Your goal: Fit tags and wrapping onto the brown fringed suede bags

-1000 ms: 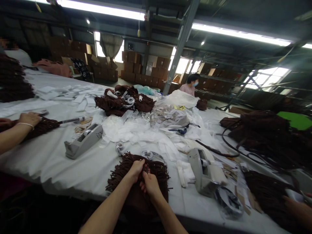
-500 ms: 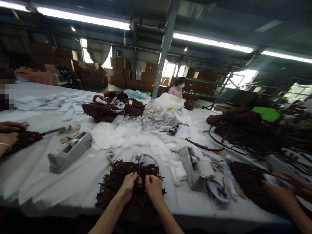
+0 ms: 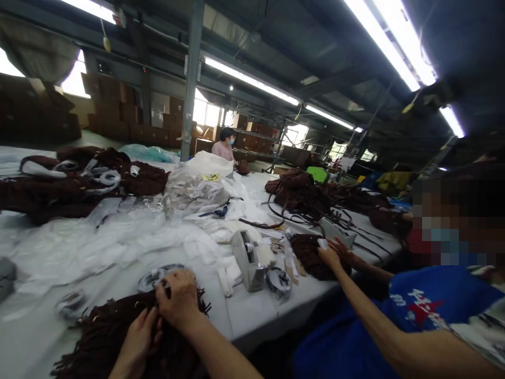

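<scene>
A dark brown fringed bag [image 3: 106, 326] with small metal eyelets along its top edge lies on the white-covered table in front of me. My left hand [image 3: 139, 337] is closed in a pinch at the middle of the bag, just under the eyelets. Beside it, my right hand [image 3: 179, 297] curls its fingers over the bag's upper edge; what lies under the fingertips is partly hidden. Behind my right hand sits a wrapped grey ring-shaped roll [image 3: 148, 279]. Another small plastic-wrapped roll [image 3: 71, 305] rests to the left of the bag.
A grey tape dispenser [image 3: 248, 263] and a wrapped dark roll [image 3: 278, 280] stand to my right. A co-worker in blue [image 3: 394, 310] handles another brown fringed piece [image 3: 311, 255]. White wrapping sheets [image 3: 118, 237], brown bags [image 3: 145, 179] and a bagged white pile [image 3: 197, 192] lie farther back.
My view has swung right, bringing the co-worker in blue into sight. My right hand has gone from a pinch beside the left to curling over the bag's top edge.
</scene>
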A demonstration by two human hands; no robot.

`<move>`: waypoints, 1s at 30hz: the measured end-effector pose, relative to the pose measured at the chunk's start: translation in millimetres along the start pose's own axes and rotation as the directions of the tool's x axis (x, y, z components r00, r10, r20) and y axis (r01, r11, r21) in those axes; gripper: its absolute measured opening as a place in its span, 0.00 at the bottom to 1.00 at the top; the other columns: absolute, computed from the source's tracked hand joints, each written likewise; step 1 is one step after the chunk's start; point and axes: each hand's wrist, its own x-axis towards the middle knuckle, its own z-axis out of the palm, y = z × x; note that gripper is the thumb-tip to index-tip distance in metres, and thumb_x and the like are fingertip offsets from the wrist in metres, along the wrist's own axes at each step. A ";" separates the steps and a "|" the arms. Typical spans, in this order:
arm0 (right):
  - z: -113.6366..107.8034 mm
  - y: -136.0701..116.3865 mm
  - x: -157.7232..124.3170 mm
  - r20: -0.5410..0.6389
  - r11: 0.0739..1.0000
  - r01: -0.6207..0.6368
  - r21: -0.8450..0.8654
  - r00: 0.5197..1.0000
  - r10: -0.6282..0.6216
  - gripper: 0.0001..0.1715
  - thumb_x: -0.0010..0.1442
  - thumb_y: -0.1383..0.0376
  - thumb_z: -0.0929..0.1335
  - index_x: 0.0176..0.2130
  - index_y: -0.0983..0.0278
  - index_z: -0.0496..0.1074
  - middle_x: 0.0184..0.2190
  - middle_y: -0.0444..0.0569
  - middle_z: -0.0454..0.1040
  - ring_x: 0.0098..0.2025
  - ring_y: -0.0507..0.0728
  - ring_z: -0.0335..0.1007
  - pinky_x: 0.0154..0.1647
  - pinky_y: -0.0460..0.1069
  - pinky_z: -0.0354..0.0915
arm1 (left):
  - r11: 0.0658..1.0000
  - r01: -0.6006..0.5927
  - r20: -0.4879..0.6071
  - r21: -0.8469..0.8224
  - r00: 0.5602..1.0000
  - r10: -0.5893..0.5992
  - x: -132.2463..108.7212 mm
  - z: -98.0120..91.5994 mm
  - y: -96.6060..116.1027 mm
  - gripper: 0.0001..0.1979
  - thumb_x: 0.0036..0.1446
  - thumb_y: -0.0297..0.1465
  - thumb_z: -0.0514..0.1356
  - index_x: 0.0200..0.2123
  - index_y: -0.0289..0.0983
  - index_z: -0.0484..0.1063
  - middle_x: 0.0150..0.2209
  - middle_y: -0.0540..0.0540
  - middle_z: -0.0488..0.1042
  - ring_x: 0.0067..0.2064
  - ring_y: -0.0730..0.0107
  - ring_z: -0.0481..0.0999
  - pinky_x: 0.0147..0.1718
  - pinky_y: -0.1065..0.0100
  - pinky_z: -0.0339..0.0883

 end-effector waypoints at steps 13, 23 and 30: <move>37.6 16.4 16.1 0.189 0.995 -0.073 0.074 0.980 0.058 0.26 0.61 0.60 0.64 0.15 0.64 0.71 0.11 0.41 0.64 0.17 0.48 0.57 0.20 0.45 0.45 | 0.966 -0.143 -0.005 0.214 0.989 0.147 -1.0 7.9 -4.0 0.25 0.43 0.54 0.61 0.28 0.39 0.61 0.17 0.58 0.58 0.15 0.79 0.58 0.14 0.77 0.49; 38.0 16.1 20.7 0.109 0.988 -0.013 0.153 0.994 -0.004 0.29 0.62 0.59 0.63 0.12 0.63 0.64 0.14 0.44 0.65 0.20 0.50 0.57 0.27 0.46 0.48 | 1.000 0.016 0.080 -0.001 0.997 -0.016 -24.4 0.6 18.4 0.28 0.39 0.52 0.66 0.31 0.35 0.65 0.19 0.50 0.68 0.18 0.75 0.65 0.15 0.76 0.54; 41.9 18.7 21.5 0.068 0.983 -0.006 0.183 0.998 -0.006 0.29 0.62 0.59 0.63 0.13 0.63 0.60 0.14 0.44 0.62 0.21 0.51 0.56 0.28 0.47 0.48 | 0.994 0.092 -0.004 0.060 0.996 -0.092 -40.9 11.7 34.2 0.27 0.44 0.52 0.64 0.34 0.35 0.64 0.17 0.56 0.60 0.14 0.83 0.50 0.14 0.78 0.37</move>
